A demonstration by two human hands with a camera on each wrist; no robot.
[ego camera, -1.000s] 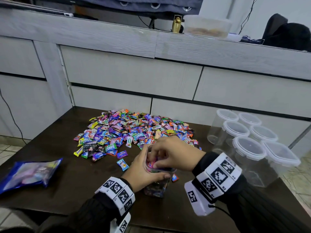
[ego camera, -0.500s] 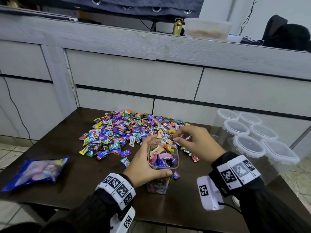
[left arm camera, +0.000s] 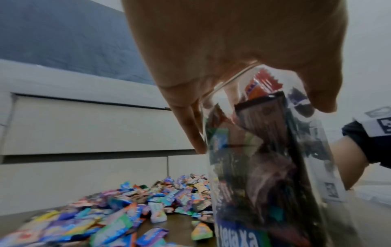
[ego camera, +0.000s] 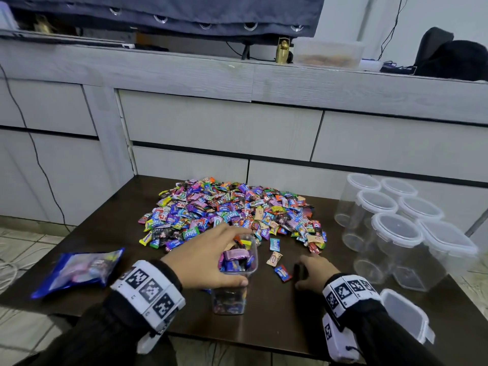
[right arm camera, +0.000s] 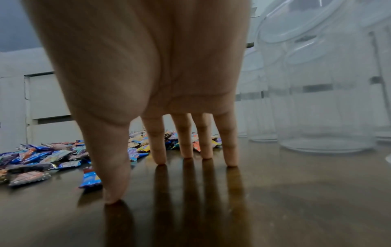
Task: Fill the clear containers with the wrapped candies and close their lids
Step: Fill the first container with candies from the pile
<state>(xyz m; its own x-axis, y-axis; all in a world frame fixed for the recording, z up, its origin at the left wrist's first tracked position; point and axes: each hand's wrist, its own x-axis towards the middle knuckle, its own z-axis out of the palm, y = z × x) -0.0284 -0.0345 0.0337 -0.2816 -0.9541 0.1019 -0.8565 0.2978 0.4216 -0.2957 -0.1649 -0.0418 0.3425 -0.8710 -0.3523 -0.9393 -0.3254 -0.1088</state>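
Head view overhead; wrist views low, tabletop-level

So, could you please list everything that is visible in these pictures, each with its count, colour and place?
candy pile: many, multicoloured, table centre
open container: one, clear, nearly full, front centre
closed containers: six, clear, empty, table right
loose lid: one, clear, front right corner
stray candies: a few, beside the open container
blue bag: one, table left
table: one, dark brown
left hand: grips the open container
right hand: fingertips touching the table
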